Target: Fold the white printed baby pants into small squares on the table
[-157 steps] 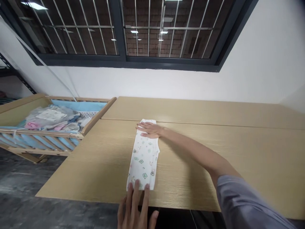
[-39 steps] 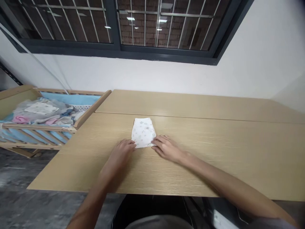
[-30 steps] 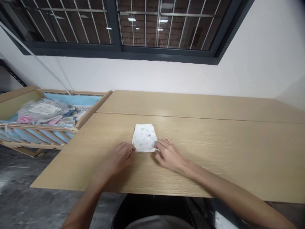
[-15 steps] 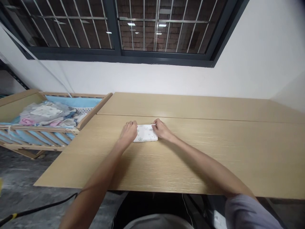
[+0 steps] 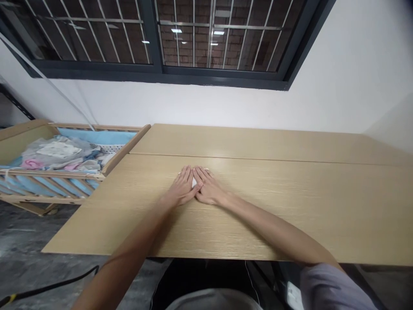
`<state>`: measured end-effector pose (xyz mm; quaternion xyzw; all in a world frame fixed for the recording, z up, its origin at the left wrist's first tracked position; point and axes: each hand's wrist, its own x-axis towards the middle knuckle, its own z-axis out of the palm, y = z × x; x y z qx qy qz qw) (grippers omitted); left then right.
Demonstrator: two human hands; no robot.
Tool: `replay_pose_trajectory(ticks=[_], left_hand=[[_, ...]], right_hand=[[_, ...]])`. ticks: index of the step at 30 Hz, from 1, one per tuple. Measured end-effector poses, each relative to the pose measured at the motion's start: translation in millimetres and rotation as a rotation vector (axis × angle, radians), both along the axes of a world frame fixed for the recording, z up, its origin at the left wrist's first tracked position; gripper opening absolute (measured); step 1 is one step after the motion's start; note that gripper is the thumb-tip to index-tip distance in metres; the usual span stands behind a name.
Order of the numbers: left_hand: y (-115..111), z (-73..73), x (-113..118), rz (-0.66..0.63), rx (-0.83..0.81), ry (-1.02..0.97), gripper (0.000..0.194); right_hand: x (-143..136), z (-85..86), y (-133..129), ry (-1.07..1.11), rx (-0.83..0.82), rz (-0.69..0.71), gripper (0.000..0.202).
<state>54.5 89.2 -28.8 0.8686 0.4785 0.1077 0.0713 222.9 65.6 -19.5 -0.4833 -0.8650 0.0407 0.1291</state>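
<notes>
The folded white cloth (image 5: 194,182) lies on the wooden table, mostly hidden under both of my hands. Only a small white patch shows between them, with slivers near the fingertips. My left hand (image 5: 183,186) rests flat on its left part, fingers stretched forward. On its right part my right hand (image 5: 207,186) lies flat too, fingers extended. The two hands touch or nearly touch at the thumbs.
The pale wooden table (image 5: 274,206) has a seam running across its rear part. To the left stands a wooden crib (image 5: 111,165) with blue lining, holding a pile of clothes (image 5: 60,150). Behind are a white wall and a barred window.
Both hands have gone from gripping the cloth's left and right edges to lying flat on top of it, close together. The cloth is now mostly covered.
</notes>
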Motion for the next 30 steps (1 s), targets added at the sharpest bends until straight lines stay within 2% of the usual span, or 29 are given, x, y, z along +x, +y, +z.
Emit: replay_pose_trajectory(ticks=[3,8,12,15,17,19,23,26,28,30], left_hand=[[1.6,-6.8,-3.5,0.053,0.0,0.038,0.091],[0.8,-4.8,-9.7,0.087,0.007,0.058,0.095],[-4.7,6.8,-13.9,0.095,0.039,0.069,0.099],[-12.6,22.3,-22.0,0.024,0.115,0.086,0.099],[-17.8,30.1,-27.8,-0.044,0.116,0.111,0.091],[-20.6,31.9,-31.7,-0.082,0.074,0.129,0.082],[-17.1,21.0,-31.6,-0.067,0.055,0.132,0.071],[-11.1,16.9,-26.7,-0.047,0.086,0.123,0.053],[-9.5,23.4,-23.3,-0.036,0.108,0.102,0.043],[-12.2,38.6,-21.4,0.013,0.113,0.056,0.038]], right_hand=[[6.9,-7.7,2.9,0.008,-0.021,-0.013,0.082],[29.9,-8.9,2.5,0.052,-0.067,-0.075,0.095],[42.6,-7.2,-2.4,0.088,-0.102,-0.102,0.099],[48.6,-1.2,-5.4,0.127,-0.036,-0.025,0.096],[52.0,3.5,-5.9,0.151,0.015,0.052,0.091],[54.7,5.8,-4.9,0.159,0.013,0.108,0.085],[57.4,-0.9,1.1,0.182,-0.051,0.146,0.079],[57.5,-8.1,8.1,0.268,-0.054,0.153,0.062],[57.1,-7.0,13.9,0.365,-0.063,0.133,0.05],[56.5,2.0,20.4,0.52,-0.118,0.112,0.045]])
